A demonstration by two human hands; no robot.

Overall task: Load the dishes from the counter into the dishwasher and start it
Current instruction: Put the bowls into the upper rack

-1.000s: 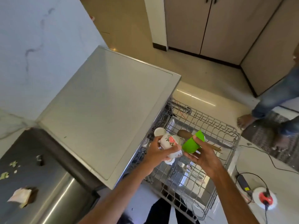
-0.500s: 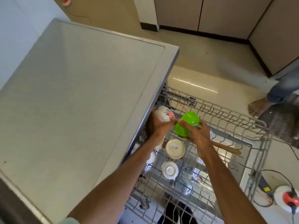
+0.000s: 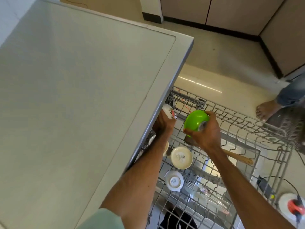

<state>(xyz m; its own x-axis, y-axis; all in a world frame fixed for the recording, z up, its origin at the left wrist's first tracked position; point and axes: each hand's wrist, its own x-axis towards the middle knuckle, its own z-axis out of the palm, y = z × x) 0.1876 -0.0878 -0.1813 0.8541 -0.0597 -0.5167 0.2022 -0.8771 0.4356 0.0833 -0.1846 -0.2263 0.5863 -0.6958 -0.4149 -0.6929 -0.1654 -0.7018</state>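
My left hand (image 3: 162,125) grips a white cup with a red flower print (image 3: 168,111), held at the far left corner of the pulled-out wire rack (image 3: 247,128), close under the dishwasher's top edge. My right hand (image 3: 206,131) holds a bright green bowl (image 3: 195,120) tipped on its side above the rack's far middle. Two white bowls sit upside down in the rack: a cream one (image 3: 181,157) and a smaller one (image 3: 174,180). A wooden spoon (image 3: 237,157) lies across the rack, partly hidden under my right wrist.
The dishwasher's grey top (image 3: 74,96) fills the left half of the view. A glass item (image 3: 208,197) lies below the rack wires. Another person's bare foot (image 3: 265,109) stands on the floor at right. A white and red plug adapter (image 3: 292,207) with cables lies at lower right.
Both hands moved forward and down over the rack. The flowered cup went toward the rack's far left corner and the green bowl has been turned onto its side. The view tilted down and closer.
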